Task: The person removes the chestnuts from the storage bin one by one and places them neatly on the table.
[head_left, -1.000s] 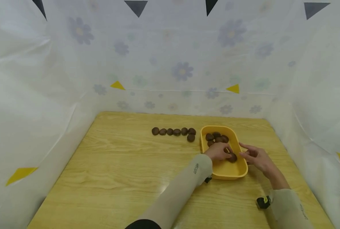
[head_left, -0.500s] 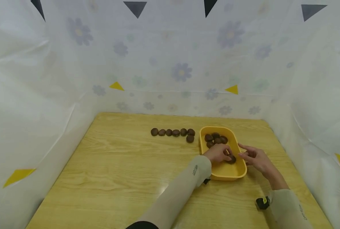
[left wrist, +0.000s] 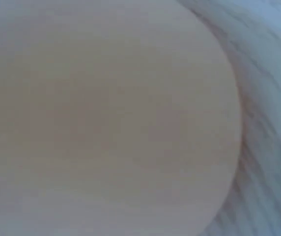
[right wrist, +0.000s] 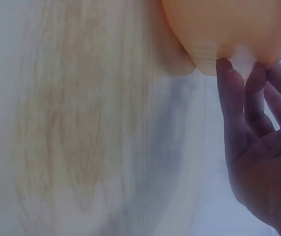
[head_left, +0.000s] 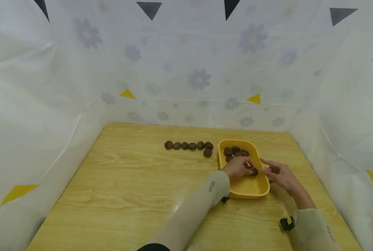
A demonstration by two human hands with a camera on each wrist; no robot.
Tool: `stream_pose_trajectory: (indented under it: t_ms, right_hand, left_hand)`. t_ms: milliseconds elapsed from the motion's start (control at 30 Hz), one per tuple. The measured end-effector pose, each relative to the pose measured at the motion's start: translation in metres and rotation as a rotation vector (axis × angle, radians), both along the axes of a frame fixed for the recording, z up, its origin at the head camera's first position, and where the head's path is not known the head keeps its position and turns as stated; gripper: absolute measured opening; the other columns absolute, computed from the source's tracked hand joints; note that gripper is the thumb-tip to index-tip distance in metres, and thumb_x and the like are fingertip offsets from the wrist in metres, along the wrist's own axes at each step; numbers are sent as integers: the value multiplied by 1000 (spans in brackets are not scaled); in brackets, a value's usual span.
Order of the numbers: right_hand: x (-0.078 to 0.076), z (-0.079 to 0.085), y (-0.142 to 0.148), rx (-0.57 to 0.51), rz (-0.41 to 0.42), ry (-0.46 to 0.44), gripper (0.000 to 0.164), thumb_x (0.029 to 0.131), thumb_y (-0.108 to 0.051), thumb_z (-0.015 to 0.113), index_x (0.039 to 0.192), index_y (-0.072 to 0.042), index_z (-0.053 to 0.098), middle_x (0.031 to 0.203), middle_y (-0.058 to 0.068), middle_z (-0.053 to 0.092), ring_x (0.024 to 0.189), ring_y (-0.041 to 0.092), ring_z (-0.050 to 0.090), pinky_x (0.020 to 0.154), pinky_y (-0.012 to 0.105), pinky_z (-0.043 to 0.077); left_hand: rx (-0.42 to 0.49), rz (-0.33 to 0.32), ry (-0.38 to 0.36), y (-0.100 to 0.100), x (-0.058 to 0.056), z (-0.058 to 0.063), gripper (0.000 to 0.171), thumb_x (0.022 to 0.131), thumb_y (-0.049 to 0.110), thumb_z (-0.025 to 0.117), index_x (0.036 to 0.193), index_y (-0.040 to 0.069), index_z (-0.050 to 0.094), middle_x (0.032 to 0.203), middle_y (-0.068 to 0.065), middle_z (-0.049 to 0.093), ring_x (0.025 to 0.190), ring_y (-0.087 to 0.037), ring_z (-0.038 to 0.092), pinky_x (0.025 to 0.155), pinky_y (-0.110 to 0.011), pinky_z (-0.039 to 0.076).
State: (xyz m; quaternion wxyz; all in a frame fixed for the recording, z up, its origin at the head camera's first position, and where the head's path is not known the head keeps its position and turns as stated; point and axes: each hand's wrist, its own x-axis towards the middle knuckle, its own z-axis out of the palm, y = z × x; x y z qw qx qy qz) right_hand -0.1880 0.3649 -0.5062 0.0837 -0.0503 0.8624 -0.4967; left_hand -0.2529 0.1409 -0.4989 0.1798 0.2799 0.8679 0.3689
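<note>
A yellow tray (head_left: 250,195) stands on the right part of the table. My left hand (head_left: 236,166) reaches over its left side, and thumb and fingers pinch a dark brown chestnut (head_left: 253,171) inside. More chestnuts (head_left: 228,152) lie towards the tray's far end, partly covered by that hand. With fingertips touching the tray's outer right wall, my right hand (head_left: 282,177) has its fingers loosely bent. The right wrist view shows this hand (right wrist: 263,142) against the tray wall (right wrist: 229,29). In the left wrist view a blurred pale surface fills most of the picture.
Several chestnuts (head_left: 184,146) form a row left of the tray, and a single chestnut (head_left: 207,153) sits in front of the row's right end. The wooden table (head_left: 127,181) is enclosed by pale flowered sheeting (head_left: 202,59) with yellow and dark triangles.
The head view has shifted slightly. Inside the tray, my left fingers and the chestnut at them move only a little. The right hand stays at the tray's side.
</note>
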Motion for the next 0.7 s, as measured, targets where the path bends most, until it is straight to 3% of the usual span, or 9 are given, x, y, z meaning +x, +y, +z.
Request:
stream_pose_trajectory:
  t_ms: [233, 533, 700]
  right_hand:
    - [2, 3, -1, 21, 1, 3, 63, 106, -29, 62, 160, -5, 38, 112, 23, 70, 90, 5, 69, 72, 33, 63]
    - [2, 5, -4, 19, -1, -9, 64, 106, -30, 62, 160, -5, 38, 111, 22, 70, 89, 7, 70, 74, 32, 63]
    - [3, 8, -4, 31, 3, 0, 63, 107, -30, 61, 160, -6, 38, 113, 23, 70, 91, 6, 69, 74, 32, 63]
  left_hand:
    - [61, -6, 27, -8, -2, 4, 15, 100, 26, 71, 114, 24, 70, 105, 8, 69, 89, -2, 63, 76, -21, 53]
    - [161, -10, 69, -30, 3, 29, 19, 102, 25, 68, 120, 22, 69, 112, 6, 69, 95, -3, 62, 81, -21, 53]
    - [259, 19, 25, -46, -1, 36, 20, 103, 24, 66, 123, 20, 69, 115, 4, 69, 98, -8, 64, 81, -22, 55]
